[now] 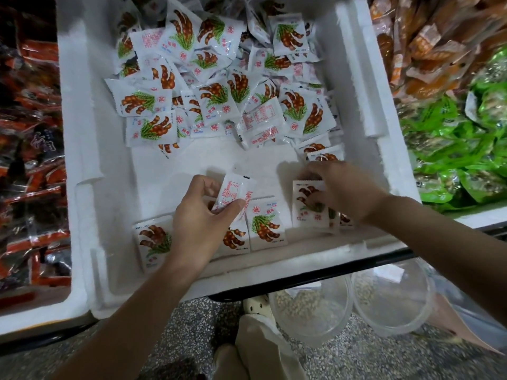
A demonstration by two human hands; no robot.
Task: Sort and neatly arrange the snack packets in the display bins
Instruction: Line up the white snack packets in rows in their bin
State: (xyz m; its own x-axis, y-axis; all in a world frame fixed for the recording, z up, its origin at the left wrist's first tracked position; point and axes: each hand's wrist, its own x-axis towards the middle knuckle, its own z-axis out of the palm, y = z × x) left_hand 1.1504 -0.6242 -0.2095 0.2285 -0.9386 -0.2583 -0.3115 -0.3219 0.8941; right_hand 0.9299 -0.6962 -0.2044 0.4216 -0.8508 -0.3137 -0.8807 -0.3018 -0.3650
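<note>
A white foam bin (90, 149) holds many small white snack packets printed with brown pods and green leaves. A loose pile (219, 86) fills its far half. Along the near wall a row of packets (267, 227) stands side by side. My left hand (200, 218) pinches one packet (233, 192), back side up with red print, above that row. To the right, my right hand (343, 187) rests fingers-down on a standing packet (308, 205), its fingertips curled onto the packet's face.
A bin of red and black packets (30, 160) lies to the left. Orange packets (428, 42) and green packets (455, 149) fill bins to the right. Two clear plastic tubs (395, 297) sit on the speckled floor below the bin's front edge.
</note>
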